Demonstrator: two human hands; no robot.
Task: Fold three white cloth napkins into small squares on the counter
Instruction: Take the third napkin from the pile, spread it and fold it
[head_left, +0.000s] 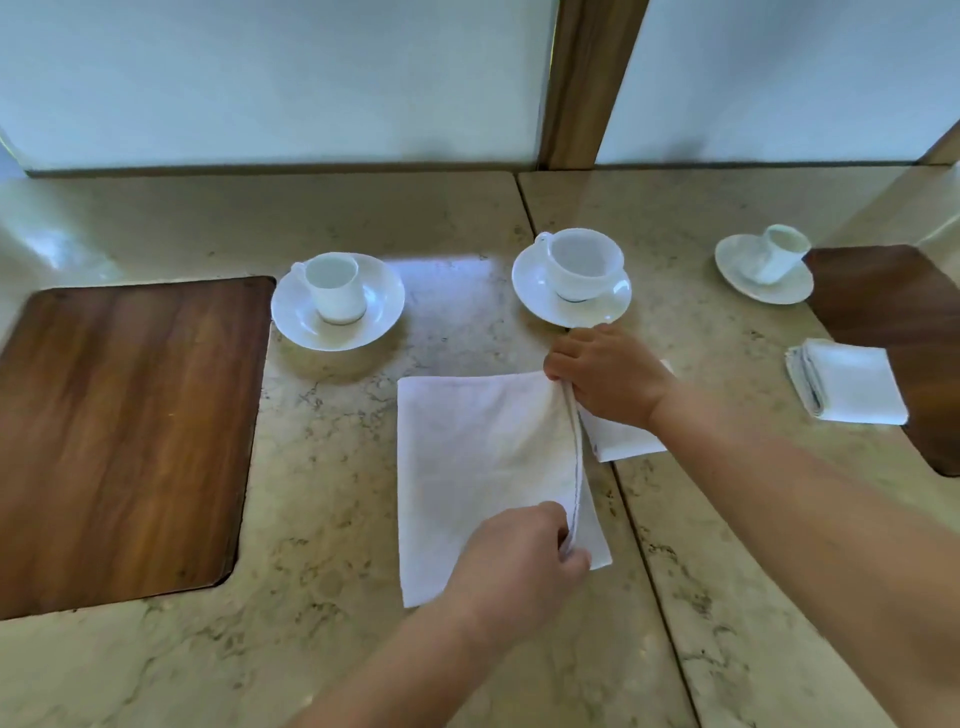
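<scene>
A white napkin (483, 467) lies half-folded on the marble counter (322, 467) in front of me. My left hand (519, 571) pinches its raised right edge near the front corner. My right hand (608, 374) pinches the same edge at the far corner. A second white napkin (623, 441), folded small, lies under my right wrist and is partly hidden. A third napkin (847, 382), folded into a small square, rests at the right, overlapping a wooden inlay.
Three white cups on saucers stand along the back: one at the left (337, 301), one in the middle (571, 278), one at the right (766, 265). Dark wooden inlays sit in the counter at the left (124, 436) and right (898, 322). Frosted panels rise behind.
</scene>
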